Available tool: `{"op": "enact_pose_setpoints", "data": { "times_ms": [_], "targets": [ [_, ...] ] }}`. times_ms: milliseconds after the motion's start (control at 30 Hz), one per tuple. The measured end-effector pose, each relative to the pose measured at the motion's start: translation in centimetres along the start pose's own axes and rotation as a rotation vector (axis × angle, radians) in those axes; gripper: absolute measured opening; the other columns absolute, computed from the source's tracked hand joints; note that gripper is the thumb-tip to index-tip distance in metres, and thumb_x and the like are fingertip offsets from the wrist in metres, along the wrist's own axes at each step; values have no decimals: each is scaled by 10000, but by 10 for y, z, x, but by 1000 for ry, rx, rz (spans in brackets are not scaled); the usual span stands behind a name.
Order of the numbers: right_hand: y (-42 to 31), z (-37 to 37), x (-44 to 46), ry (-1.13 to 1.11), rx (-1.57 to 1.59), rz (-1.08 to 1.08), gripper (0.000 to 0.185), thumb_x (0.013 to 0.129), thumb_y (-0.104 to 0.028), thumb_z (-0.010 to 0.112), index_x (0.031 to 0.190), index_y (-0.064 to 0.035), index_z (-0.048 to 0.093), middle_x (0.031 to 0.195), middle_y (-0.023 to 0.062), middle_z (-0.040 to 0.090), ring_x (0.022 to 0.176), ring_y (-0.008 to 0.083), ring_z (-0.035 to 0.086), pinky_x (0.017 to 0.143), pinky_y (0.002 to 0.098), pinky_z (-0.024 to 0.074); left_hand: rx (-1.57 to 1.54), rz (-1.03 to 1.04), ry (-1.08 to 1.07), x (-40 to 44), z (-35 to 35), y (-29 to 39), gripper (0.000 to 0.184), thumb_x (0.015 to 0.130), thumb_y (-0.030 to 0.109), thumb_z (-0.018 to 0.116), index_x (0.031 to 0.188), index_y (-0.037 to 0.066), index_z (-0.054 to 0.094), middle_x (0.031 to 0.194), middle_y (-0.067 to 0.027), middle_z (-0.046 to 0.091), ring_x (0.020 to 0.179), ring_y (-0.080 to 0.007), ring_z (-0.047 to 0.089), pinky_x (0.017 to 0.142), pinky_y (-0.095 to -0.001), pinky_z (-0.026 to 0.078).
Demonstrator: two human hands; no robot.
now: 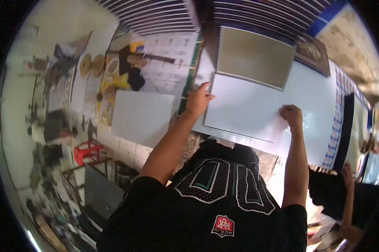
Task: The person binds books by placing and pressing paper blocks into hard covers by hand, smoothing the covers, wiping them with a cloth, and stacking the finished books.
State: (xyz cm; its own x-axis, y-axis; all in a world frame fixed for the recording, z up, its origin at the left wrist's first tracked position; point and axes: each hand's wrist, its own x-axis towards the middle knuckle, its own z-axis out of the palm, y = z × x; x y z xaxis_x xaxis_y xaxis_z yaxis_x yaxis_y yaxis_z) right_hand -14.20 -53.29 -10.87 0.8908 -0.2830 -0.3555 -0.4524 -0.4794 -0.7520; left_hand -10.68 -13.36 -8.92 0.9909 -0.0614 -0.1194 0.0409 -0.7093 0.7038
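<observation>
A pale, flat sheet [242,105] lies on the white tabletop [313,96] in front of me, with a dark line along its left and near edges. Over its left edge is my left hand [199,100], thumb and forefinger apart and nothing visible between them. My right hand [292,115] is above the right part of the sheet, its fingers curled together; what they hold, if anything, is hidden. Beyond both hands, a beige panel in a thin silver frame [256,56] rests against the sheet's far side.
A second pale sheet [141,115] lies to the left, near tools and rolls of tape [114,66]. A dark framed picture [313,54] stands at the back right. On the floor is a red stool [88,152]. Another person [344,197] in black is close on my right.
</observation>
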Motion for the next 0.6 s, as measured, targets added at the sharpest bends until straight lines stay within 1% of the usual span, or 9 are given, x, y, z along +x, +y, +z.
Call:
{"op": "enact_pose_setpoints", "data": {
  "times_ms": [33, 100, 167, 200, 367, 433, 467, 533, 600],
  "targets": [
    [-15, 3, -10, 31, 163, 53, 126, 802, -96, 671, 804, 29, 676, 663, 58, 635, 571, 116, 562, 567, 243, 480, -37, -23, -5, -3, -5, 5, 573, 763, 167, 778, 1278, 70, 548, 917, -160, 713, 867, -320, 695, 785, -402, 542],
    [-9, -3, 1, -88, 93, 79, 122, 807, -85, 670, 842, 32, 670, 694, 59, 640, 601, 113, 571, 576, 247, 483, -32, 0, 14, 1, 6, -6, 565, 770, 173, 770, 1276, 69, 543, 897, -167, 707, 864, -333, 689, 778, -415, 539],
    [-12, -3, 1, -113, 60, 97, 153, 827, -96, 683, 896, 39, 663, 723, 58, 642, 629, 116, 587, 599, 246, 497, -4, 7, 8, 3, 6, -9, 602, 760, 181, 779, 1295, 61, 533, 889, -167, 711, 817, -311, 699, 744, -411, 547],
    [-14, -3, 2, -117, 57, 128, 189, 847, -108, 696, 951, 46, 656, 752, 57, 644, 658, 119, 602, 621, 244, 511, -22, 20, 4, 2, 4, -8, 541, 782, 161, 749, 1269, 43, 546, 862, -164, 708, 809, -314, 696, 729, -423, 545],
    [-16, -3, 7, -107, 76, 219, 162, 849, -85, 653, 975, 17, 648, 783, 66, 656, 672, 142, 626, 654, 267, 544, -25, 63, 51, -1, 10, -12, 409, 856, 121, 644, 1240, 17, 552, 829, -166, 700, 803, -328, 693, 710, -429, 542],
    [-13, -5, 11, -133, 118, 274, 183, 857, -127, 703, 984, -10, 641, 790, 31, 649, 673, 105, 613, 669, 242, 542, -60, 50, 47, -2, 6, -10, 365, 870, 117, 607, 1220, 18, 565, 827, -189, 694, 792, -339, 690, 715, -441, 540],
    [-10, -6, 13, -134, 111, 272, 183, 857, -127, 703, 984, -10, 641, 790, 31, 649, 673, 105, 613, 669, 242, 542, 9, 26, 19, -3, 1, -5, 340, 882, 113, 572, 1209, 18, 572, 825, -204, 689, 786, -345, 689, 722, -457, 537],
    [-7, -7, 16, -164, 121, 277, 186, 866, -109, 677, 1004, 10, 644, 778, 55, 655, 655, 139, 624, 645, 262, 547, -16, 35, 39, -2, 6, -9, 353, 875, 117, 591, 1213, 20, 567, 824, -204, 689, 793, -352, 687, 721, -462, 536],
    [-4, -8, 17, -169, 103, 272, 190, 865, -113, 682, 1005, 9, 645, 779, 54, 656, 652, 140, 624, 644, 262, 548, -40, 54, 59, 1, 12, -11, 367, 867, 120, 609, 1218, 22, 563, 823, -204, 688, 800, -360, 685, 720, -466, 535]
  ]
}}
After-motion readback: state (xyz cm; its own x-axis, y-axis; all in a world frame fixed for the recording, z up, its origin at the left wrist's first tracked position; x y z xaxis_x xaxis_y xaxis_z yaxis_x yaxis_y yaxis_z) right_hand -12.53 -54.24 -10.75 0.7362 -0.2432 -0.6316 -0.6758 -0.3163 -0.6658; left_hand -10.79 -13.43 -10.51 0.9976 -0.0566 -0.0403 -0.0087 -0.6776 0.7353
